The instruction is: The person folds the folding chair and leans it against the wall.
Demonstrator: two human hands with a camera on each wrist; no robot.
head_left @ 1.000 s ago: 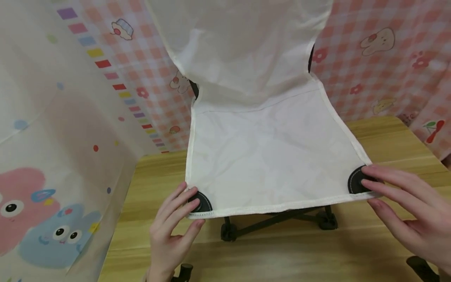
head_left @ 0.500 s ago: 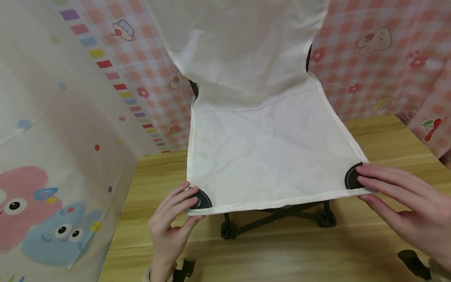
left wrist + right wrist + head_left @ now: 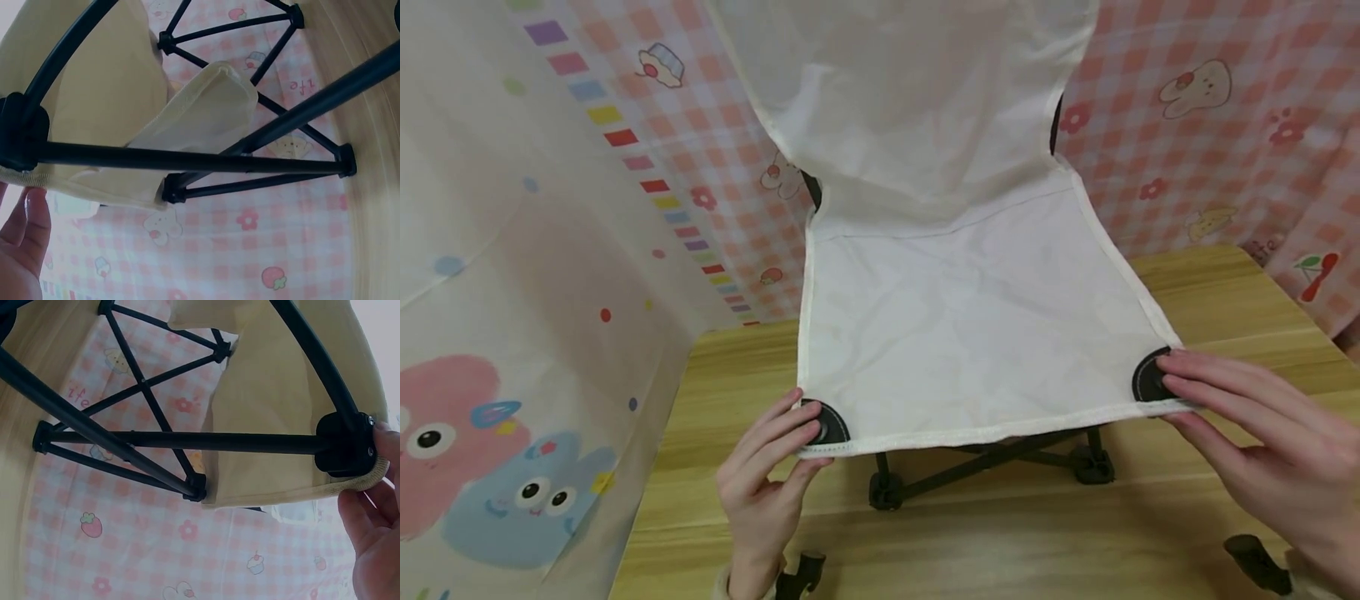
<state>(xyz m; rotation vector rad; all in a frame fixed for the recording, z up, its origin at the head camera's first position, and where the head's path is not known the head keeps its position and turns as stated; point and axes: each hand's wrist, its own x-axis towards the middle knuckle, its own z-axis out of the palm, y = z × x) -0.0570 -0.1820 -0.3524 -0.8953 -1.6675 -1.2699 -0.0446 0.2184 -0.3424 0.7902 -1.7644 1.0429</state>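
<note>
A small folding chair with white fabric (image 3: 955,333) and a black tube frame stands on the wooden table, its seat facing me. At the seat's front left corner, my left hand (image 3: 763,487) pinches the edge, fingers over a black corner patch (image 3: 831,423) and thumb below. The right hand (image 3: 1273,433) grips the front right corner the same way, beside the other black patch (image 3: 1148,379). From below, the left wrist view shows crossed tubes (image 3: 187,158) under the seat. In the right wrist view, a black plastic joint (image 3: 344,447) sits at the held corner.
Black front feet (image 3: 1255,560) of the frame stand near the table's (image 3: 1000,550) near side, with rear feet (image 3: 886,490) farther in. A pink checked cloth (image 3: 1157,125) hangs behind, and a white printed cloth (image 3: 550,250) hangs on the left.
The right hand and the seat's right corner have shifted slightly left and up. The black front feet appear a little closer together. Both hands keep their hold.
</note>
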